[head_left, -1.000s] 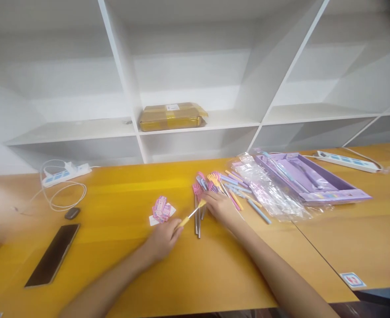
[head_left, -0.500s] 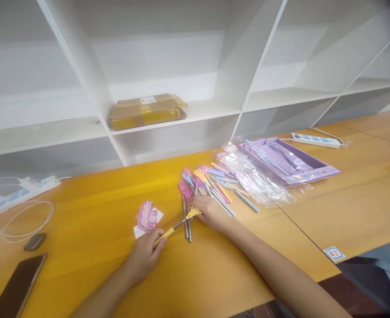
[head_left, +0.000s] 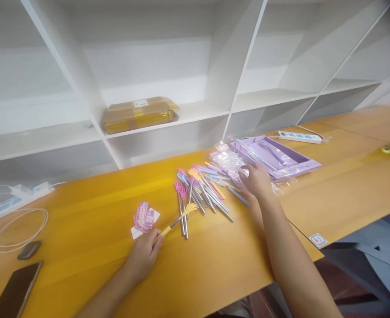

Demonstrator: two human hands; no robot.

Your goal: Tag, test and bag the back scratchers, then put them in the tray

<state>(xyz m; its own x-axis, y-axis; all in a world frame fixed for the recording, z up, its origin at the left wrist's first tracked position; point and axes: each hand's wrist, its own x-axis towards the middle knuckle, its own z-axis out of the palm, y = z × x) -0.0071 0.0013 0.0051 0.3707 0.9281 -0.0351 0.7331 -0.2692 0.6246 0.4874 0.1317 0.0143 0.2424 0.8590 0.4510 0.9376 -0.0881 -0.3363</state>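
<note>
My left hand (head_left: 144, 255) is closed round the yellow handle of a back scratcher (head_left: 175, 222), whose yellow claw end points up and right. Beside that claw lies a pile of metal rods (head_left: 204, 194) with pink, blue and yellow hand-shaped heads. Coloured tubes (head_left: 238, 196) are spread to the right of the rods. My right hand (head_left: 257, 180) is at the clear plastic bags (head_left: 228, 160), its fingers bent over them; whether it pinches one is too small to tell. Pink printed cards (head_left: 144, 218) lie above my left hand.
A purple tray (head_left: 299, 167) lies behind the bags, with a power strip (head_left: 301, 137) beyond it. Another power strip (head_left: 18, 199), a cable and a phone (head_left: 16, 289) are at left. A taped parcel (head_left: 140, 115) sits on the shelf (head_left: 195, 115).
My right hand has moved from the pile of rods, up and right, to the plastic bags. My left hand still holds the yellow back scratcher. The view has shifted slightly to the right.
</note>
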